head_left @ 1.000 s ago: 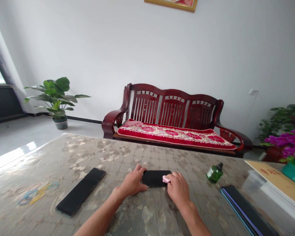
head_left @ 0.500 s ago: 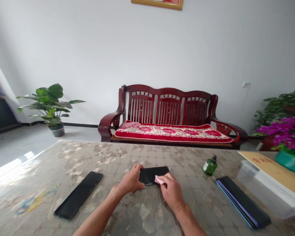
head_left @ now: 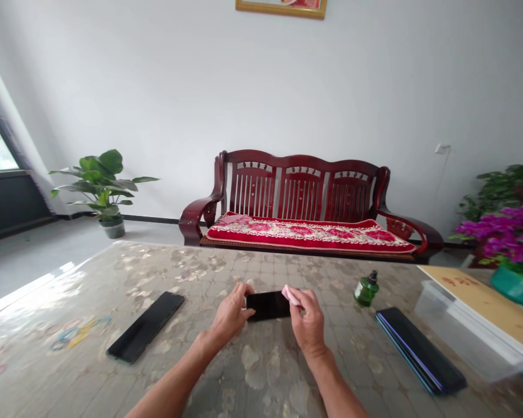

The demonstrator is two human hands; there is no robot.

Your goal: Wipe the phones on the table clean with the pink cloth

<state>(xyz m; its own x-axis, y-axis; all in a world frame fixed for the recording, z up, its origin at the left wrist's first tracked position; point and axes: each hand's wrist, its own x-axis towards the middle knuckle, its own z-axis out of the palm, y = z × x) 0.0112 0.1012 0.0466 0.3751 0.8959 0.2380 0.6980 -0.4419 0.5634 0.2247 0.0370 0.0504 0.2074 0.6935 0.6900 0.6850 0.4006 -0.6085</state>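
A black smartphone (head_left: 268, 306) lies crosswise in front of me, its dark screen facing up. My left hand (head_left: 234, 310) grips its left end between thumb and fingers. At the right end, my right hand (head_left: 307, 318) pinches a small pink cloth (head_left: 290, 295) at the phone's far right corner. Left of my hands another black phone (head_left: 146, 328) lies on the table. To the right is a stack of phones (head_left: 421, 349) with blue edges, and behind it stands a green pump bottle (head_left: 366, 289).
The table (head_left: 253, 371) has a patterned, glossy cover. Colourful rubber bands (head_left: 76, 335) lie at the left. A clear plastic box (head_left: 453, 331) with a tan board (head_left: 483, 299) on top stands at the right, near purple flowers (head_left: 501, 232). Beyond the table is a wooden bench (head_left: 300, 186).
My right hand has moved the pink cloth from the middle of the screen up to the phone's far right corner. My left hand still holds the left end. The view has shifted slightly.
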